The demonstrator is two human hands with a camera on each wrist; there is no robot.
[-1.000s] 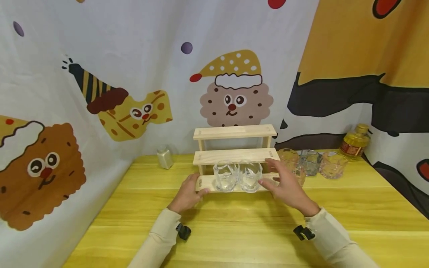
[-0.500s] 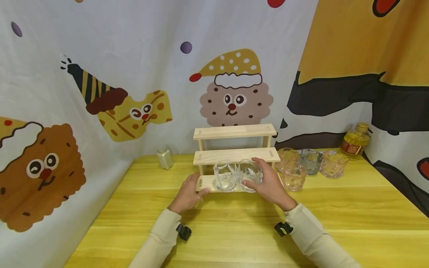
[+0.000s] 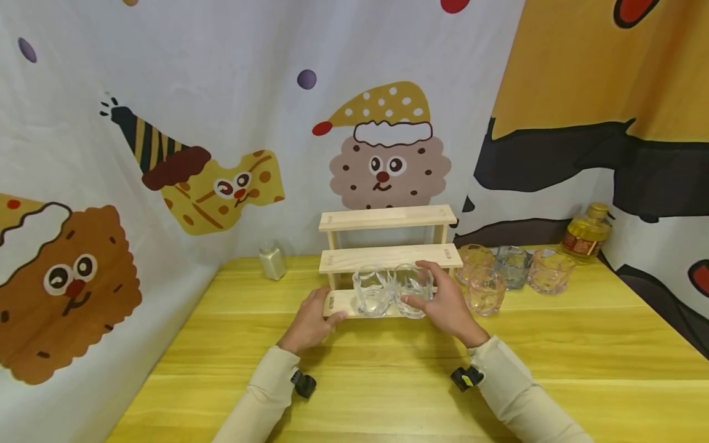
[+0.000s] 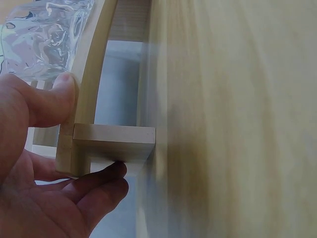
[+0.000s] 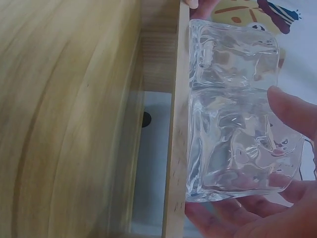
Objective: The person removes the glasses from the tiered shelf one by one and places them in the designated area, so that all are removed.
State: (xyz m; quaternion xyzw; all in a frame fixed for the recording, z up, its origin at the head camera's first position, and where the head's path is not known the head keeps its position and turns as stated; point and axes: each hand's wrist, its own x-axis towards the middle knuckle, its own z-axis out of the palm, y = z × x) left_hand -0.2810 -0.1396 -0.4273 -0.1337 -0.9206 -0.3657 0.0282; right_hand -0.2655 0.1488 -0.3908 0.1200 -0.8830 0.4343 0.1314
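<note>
On the bottom shelf, two clear glasses stand between the hands.

Glossy glass tumblers, smooth wooden rack

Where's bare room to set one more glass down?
Free: the top shelf and middle shelf; the table in front of the bottom shelf, between the sleeves; table left of the left hand, in front of the jar. Crowded: bottom shelf, with two clear glasses and the right hand; back right, four tinted glasses near the bottle.
</note>
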